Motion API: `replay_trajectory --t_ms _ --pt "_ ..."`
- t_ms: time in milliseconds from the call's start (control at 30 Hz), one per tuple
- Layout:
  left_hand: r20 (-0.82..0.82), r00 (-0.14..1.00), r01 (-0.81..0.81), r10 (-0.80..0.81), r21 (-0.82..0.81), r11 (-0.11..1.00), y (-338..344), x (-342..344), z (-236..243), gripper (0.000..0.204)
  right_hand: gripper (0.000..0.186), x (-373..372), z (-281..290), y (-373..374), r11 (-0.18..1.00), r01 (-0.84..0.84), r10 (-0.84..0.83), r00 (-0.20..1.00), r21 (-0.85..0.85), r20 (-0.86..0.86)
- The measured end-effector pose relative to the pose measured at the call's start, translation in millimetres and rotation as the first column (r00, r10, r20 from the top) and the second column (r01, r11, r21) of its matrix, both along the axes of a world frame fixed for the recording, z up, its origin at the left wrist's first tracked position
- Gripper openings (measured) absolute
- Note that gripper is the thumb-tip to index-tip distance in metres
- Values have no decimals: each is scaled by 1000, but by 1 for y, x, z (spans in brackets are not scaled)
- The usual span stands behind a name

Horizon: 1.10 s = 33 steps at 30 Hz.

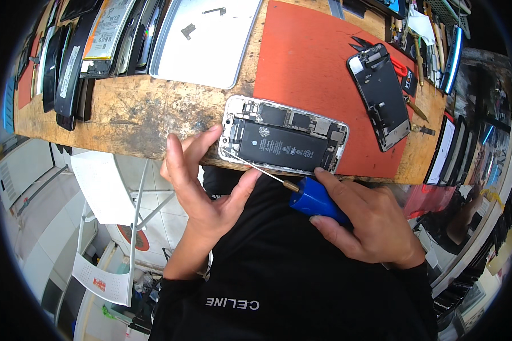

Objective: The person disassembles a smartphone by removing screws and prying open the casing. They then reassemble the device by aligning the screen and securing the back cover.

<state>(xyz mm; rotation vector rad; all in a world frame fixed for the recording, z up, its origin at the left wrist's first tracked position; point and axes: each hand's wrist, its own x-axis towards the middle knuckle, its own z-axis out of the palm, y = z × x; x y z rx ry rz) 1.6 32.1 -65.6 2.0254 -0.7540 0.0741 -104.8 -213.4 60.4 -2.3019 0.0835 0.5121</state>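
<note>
A person in a black top [301, 273] sits close to the near edge of a worn wooden bench [145, 122], with a white chair [105, 187] off to the left. The right hand [370, 219] has its fingers clamped on a blue screwdriver [318, 202], the forefinger stretched toward the near edge of the phone; whether that fingertip touches it, I cannot tell. The left hand [202, 196] is empty, its fingers apart, the thumb just beside the phone's near edge and the forefinger near its left end. The screwdriver's thin shaft slants left and far to the near-left corner of the opened phone [283, 136]; the tip is too small to tell whether it sits in a screw. That phone lies at the near edge of the bench, black battery upward, its right part over an orange-red mat [307, 62]. Farther right, a detached screen [378, 96] lies on the mat beside red-handled pliers [401, 68]. Far left of the mat, a white tray [210, 62] holds small metal pieces [188, 31], and phones stand stacked farther left [68, 74]
</note>
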Motion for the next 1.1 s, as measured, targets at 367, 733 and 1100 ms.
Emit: replay_trajectory --t_ms 367,733,1100 --pt "-261 932 183 -252 -260 948 3 -9 34 28 69 -43 -1 -42 924 -12 46 996 382 -81" --pt "-211 925 277 -315 -193 941 -6 -16 49 16 59 -62 9 -61 975 -82 104 990 207 -97" --pt "46 985 166 -167 26 986 -21 -18 47 6 50 -2 60 -112 834 -177 267 959 -522 101"
